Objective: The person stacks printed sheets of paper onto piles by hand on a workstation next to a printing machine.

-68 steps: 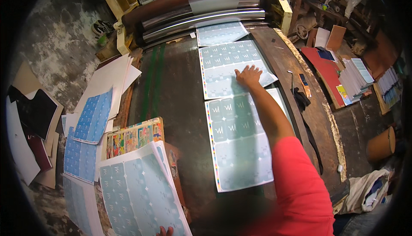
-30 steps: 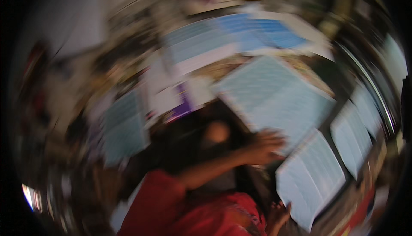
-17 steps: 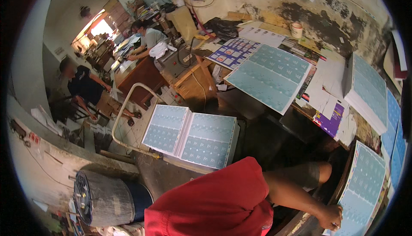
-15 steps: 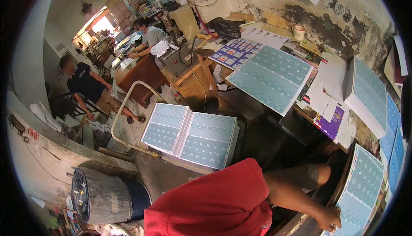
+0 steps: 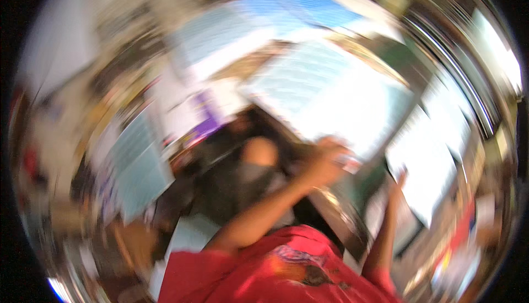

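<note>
where the left hand [image 5: 330,155] is: near corner of the pale-blue printed sheets [image 5: 330,96], fingers curled, hold too blurred to tell
right hand [image 5: 398,184]: edge of another printed sheet [image 5: 424,165], fingers partly extended, grip unclear
beyond: shiny metal roller [image 5: 453,67]

A narrow dark strip of the machine bed [image 5: 359,188] separates the pale stack of sheets [image 5: 325,96] from the nearest loose sheet [image 5: 423,165], leaving a slim lane for a hand. The left hand [image 5: 332,157] blocks the stack's near corner; the right hand [image 5: 398,184] blocks the loose sheet's left edge. Beyond a farther sheet [image 5: 447,113], a shiny roller [image 5: 460,74] bars the way. On the left, the bent knee [image 5: 260,151] and the left forearm [image 5: 267,209] crowd the approach. Blur hides finer clearances.
</note>
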The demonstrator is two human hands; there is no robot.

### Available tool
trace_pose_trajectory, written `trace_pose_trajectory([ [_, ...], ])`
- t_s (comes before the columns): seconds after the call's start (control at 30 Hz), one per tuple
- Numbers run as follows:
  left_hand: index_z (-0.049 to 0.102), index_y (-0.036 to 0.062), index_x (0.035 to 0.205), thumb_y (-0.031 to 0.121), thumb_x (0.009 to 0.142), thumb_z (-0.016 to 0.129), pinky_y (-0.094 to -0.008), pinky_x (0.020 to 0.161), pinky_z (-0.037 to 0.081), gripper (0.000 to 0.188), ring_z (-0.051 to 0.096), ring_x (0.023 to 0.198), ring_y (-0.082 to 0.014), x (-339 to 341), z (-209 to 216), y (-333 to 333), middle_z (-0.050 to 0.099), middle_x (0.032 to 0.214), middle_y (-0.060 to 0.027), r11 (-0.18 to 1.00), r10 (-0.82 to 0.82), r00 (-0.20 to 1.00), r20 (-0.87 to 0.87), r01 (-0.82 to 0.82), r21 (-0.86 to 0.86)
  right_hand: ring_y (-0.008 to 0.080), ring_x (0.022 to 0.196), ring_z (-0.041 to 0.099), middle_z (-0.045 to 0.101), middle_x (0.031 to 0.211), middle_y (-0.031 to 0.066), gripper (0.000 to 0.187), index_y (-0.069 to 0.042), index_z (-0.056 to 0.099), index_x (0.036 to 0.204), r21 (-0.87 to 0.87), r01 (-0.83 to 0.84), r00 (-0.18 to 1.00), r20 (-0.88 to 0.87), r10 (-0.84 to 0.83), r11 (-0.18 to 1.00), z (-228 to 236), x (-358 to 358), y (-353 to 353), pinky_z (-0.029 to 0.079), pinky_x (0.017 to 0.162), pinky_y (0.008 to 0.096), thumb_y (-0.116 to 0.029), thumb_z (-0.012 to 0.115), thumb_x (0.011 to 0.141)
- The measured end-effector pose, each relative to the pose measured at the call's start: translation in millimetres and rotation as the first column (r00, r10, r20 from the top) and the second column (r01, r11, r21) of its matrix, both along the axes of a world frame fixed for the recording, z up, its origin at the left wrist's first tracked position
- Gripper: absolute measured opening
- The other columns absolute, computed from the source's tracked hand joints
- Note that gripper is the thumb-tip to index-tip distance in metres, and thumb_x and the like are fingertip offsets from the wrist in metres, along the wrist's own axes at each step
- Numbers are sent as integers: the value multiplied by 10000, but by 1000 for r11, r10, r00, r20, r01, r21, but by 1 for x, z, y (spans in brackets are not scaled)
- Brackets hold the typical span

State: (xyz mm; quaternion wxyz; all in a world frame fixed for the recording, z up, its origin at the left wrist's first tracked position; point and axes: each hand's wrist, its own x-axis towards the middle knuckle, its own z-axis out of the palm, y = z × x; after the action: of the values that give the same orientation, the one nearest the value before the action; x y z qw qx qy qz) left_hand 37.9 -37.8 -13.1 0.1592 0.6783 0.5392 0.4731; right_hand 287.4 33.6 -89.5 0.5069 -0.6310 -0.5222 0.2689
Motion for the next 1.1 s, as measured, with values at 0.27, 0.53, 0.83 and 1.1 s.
trace_pose_trajectory([
  [0.27, 713, 161, 1146, 263, 933, 604, -464, 1142, 194, 261, 439, 1351, -273, 12, 4, 18, 605, 1320, -67, 981, -87, 968, -236, 42, -190, 373, 1363, 367, 394, 1466, 230, 661, -42, 468, 1389, -309, 310, 540, 836, 101, 899, -44, 174, 133, 226, 1097, 618, -542, 319, 982],
  [0.53, 589, -103, 1211, 196, 1017, 493, -389, 1060, 368, 369, 559, 1157, -294, -14, -10, 4, 588, 1275, -210, 982, -116, 965, 237, 148, -122, 221, 997, 660, 674, 1121, 138, 508, -43, 601, 1260, -123, -440, 849, -381, 367, 890, 26, 121, -27, 529, 866, 365, -441, 576, 946],
  [0.83, 411, 39, 1442, 487, 934, 560, -624, 1113, 181, 694, 265, 1420, -423, -5, 1, 25, 342, 1520, -197, 808, -382, 437, -814, 586, -64, 153, 502, 544, 600, 637, 81, 330, 4, 609, 877, -49, -416, 466, -869, 167, 908, 27, 42, -132, 536, 550, 349, -311, 531, 940],
  [1.1, 287, 83, 1509, 537, 973, 439, -628, 1122, 151, 719, 196, 1445, -415, -37, -19, 44, 243, 1577, -137, 925, -333, 540, -773, 346, -156, 173, 532, 600, 679, 792, 138, 392, 39, 600, 1040, -345, -212, 265, -921, -286, 914, -14, 10, -189, 547, 543, 350, -333, 493, 977],
])
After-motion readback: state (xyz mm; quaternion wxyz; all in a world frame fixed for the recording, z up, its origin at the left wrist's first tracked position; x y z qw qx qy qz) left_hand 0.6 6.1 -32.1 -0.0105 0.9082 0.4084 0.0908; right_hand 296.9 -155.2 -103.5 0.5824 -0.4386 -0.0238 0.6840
